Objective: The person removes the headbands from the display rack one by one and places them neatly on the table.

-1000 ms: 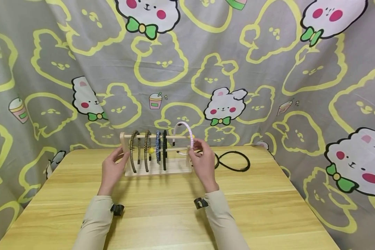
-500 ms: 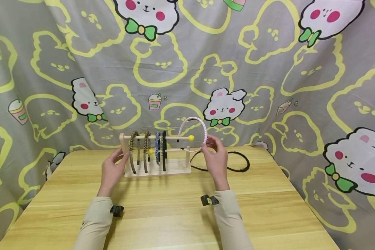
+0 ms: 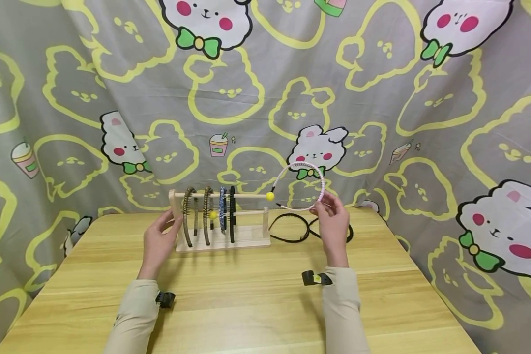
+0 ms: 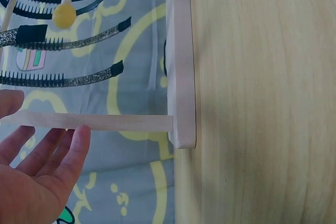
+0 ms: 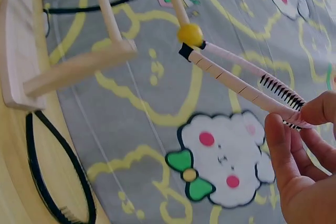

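My right hand [image 3: 334, 228] pinches a pale pink headband [image 3: 323, 184] with comb teeth inside and dark tips. It is raised just right of a wooden headband rack [image 3: 254, 237]; in the right wrist view its tips are by the yellow ball [image 5: 190, 35] on the upper rod's end. My left hand [image 3: 159, 241] holds the rack's left upright [image 4: 121, 122], thumb on one side and fingers on the other. Along the rods hang two brownish glitter headbands [image 3: 207, 216], a blue one [image 3: 223, 209] and a black one [image 3: 232, 216].
Two black headbands [image 3: 289, 241] lie on the wooden table [image 3: 248, 305] right of the rack, partly behind my right hand. A grey curtain [image 3: 248, 98] with yellow outlines and white cartoon animals hangs behind and at both sides of the table.
My right hand has moved right with the pink headband, from around the upper rod's right end to beyond its yellow ball. My left hand keeps its hold on the rack.
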Available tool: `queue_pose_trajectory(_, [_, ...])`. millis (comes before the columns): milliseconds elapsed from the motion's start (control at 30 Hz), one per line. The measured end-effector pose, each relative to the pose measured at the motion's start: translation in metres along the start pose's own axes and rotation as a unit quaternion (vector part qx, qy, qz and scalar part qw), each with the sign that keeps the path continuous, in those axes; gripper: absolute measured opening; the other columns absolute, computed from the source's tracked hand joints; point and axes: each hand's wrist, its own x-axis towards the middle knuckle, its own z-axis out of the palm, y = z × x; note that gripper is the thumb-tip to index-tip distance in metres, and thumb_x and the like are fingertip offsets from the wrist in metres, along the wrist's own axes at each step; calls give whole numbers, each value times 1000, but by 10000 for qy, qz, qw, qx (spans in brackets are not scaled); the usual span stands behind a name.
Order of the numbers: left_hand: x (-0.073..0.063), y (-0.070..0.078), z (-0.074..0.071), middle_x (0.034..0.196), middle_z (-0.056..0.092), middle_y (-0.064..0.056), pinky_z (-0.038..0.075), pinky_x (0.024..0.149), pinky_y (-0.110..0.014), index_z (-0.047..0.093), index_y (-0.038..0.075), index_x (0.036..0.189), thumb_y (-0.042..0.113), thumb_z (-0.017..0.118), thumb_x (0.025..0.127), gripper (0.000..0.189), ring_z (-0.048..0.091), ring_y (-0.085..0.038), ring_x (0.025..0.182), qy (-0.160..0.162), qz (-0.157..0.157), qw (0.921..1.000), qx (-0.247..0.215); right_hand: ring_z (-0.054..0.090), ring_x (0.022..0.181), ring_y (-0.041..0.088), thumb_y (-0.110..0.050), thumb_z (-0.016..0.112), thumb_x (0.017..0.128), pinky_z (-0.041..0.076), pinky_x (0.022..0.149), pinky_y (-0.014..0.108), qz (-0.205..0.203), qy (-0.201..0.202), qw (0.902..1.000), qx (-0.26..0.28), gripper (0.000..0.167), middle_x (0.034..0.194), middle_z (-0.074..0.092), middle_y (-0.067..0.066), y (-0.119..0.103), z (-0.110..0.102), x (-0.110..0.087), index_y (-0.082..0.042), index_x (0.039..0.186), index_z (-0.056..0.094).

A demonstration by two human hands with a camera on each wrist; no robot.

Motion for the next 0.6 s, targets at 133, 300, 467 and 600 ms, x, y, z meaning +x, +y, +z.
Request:
queue_pose_trajectory(133, [0, -1, 0, 142, 61, -15, 46, 79, -3, 56, 13, 148, 38, 63, 103, 52, 60, -31, 126, 23, 12, 10000, -27, 66, 90, 11, 7, 59, 97, 60, 81, 22, 182, 393, 9982, 418, 31, 109, 61, 7, 3, -19, 10, 1, 127, 60])
queue_pose_trajectory(300, [2, -3, -1, 142, 62, -15, 46, 80, -4, 56, 12, 148, 37, 63, 102, 52, 61, -32, 126, 3, 37, 10000, -69, 67, 87, 12, 8, 59, 97, 60, 76, 21, 258, 982, 9911, 856, 24, 101, 64, 5, 8, -52, 22, -6, 116, 65])
queue_pose_trajectory(467, [0, -3, 0, 141, 62, -15, 47, 82, -5, 57, 13, 147, 37, 64, 102, 52, 61, -31, 125, -34, 59, 9999, -135, 67, 82, 11, 9, 59, 97, 60, 72, 20, 451, 1383, 9832, 1104, 22, 96, 66, 4, 13, -95, 35, -6, 111, 67])
queue_pose_trajectory(600, [0, -2, -2, 142, 61, -15, 47, 82, -5, 56, 14, 148, 37, 64, 102, 51, 61, -31, 125, -27, 60, 9999, -144, 67, 76, 8, 10, 58, 96, 60, 68, 18, 573, 1627, 9802, 973, 23, 90, 67, 1, 15, -125, 47, -5, 111, 66])
